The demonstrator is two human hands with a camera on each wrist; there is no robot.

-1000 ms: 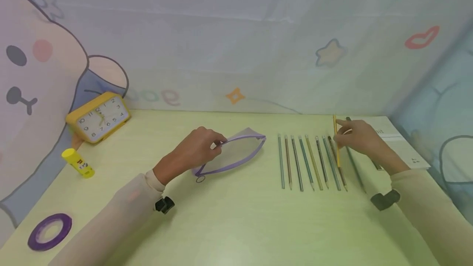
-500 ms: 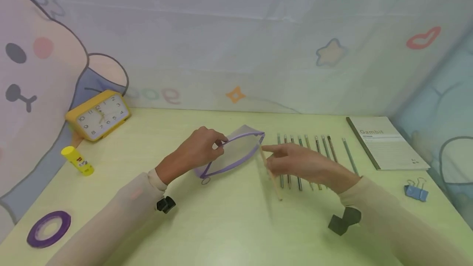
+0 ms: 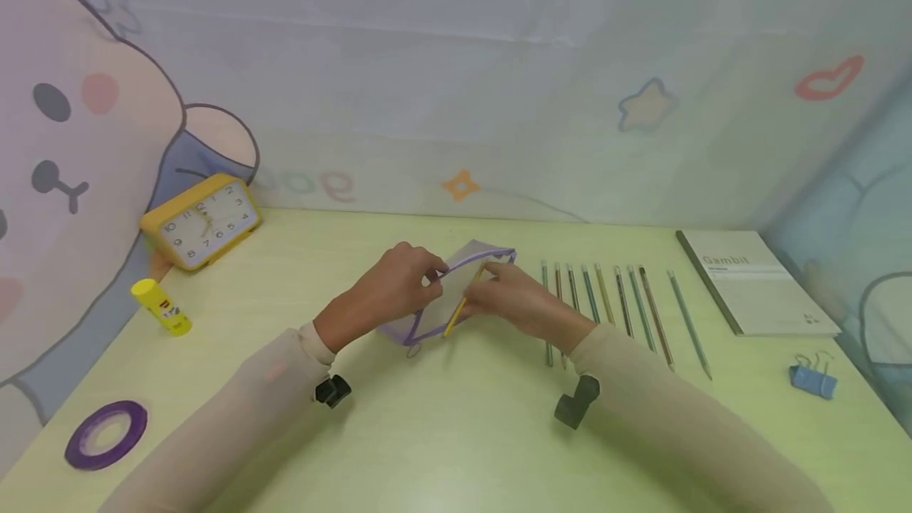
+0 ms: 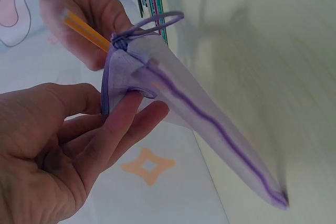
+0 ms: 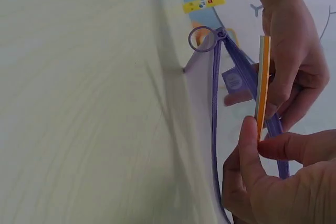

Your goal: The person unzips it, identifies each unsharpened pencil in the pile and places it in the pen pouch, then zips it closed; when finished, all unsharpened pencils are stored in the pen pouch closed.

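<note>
Near the middle of the desk (image 3: pixel 456 434), the left hand (image 3: pixel 395 291) pinches the open edge of the purple-trimmed pencil pouch (image 3: pixel 456 291). The right hand (image 3: pixel 516 299) grips a yellow pencil (image 3: pixel 463 305) at the pouch's mouth. A row of pencils (image 3: pixel 613 307) lies toward the right edge.

My left hand (image 3: pixel 395 287) pinches the upper edge of the purple-trimmed pouch (image 3: pixel 456 291) at the middle of the pale green desk (image 3: pixel 456 434), and my right hand (image 3: pixel 516 299) holds a yellow pencil (image 3: pixel 463 303) slanted against the pouch's opening, its lower end pointing down toward me. Just right of my right hand lies a row of pencils (image 3: pixel 620 303) side by side, with a notebook (image 3: pixel 755 291) and a blue binder clip (image 3: pixel 812 378) further right. Off to my left sit a yellow clock (image 3: pixel 203 220), a glue stick (image 3: pixel 160 305) and a purple tape roll (image 3: pixel 107 434).
</note>
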